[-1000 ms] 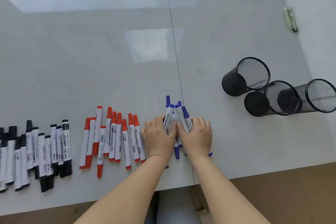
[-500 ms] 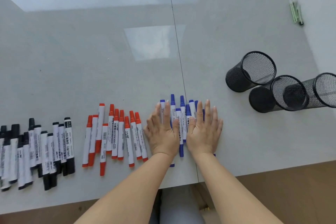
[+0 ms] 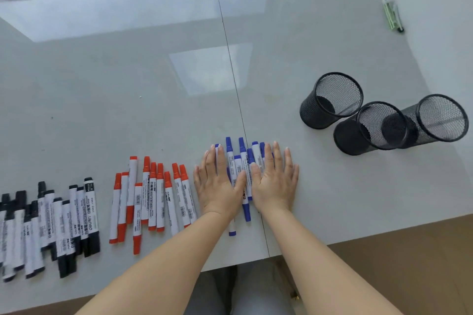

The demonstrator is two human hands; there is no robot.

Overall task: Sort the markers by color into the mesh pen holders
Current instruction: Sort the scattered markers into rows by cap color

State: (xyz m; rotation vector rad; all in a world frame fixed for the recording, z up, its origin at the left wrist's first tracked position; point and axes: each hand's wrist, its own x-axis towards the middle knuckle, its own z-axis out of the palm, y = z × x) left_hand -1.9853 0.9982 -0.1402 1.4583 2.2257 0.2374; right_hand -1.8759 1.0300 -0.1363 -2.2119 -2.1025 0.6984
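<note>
Several blue markers [image 3: 239, 163] lie in a row on the grey table near its front edge. My left hand [image 3: 217, 181] and my right hand [image 3: 275, 179] rest flat on them with straight fingers, side by side, covering part of the row. Left of them lie several red markers [image 3: 151, 197], and further left several black markers [image 3: 51, 225]. Three black mesh pen holders stand at the right: a far one [image 3: 332, 100], a middle one [image 3: 368, 128] and a right one [image 3: 440, 120], with nothing seen inside.
The table's front edge [image 3: 358, 235] runs close below the markers, with brown floor beyond. A seam [image 3: 230, 59] crosses the tabletop front to back. A green pen-like object [image 3: 393, 15] lies at the far right by the white wall.
A second ago both hands were curled round the bunched blue markers. They have flattened out, and the markers now lie spread in a row under the palms.
</note>
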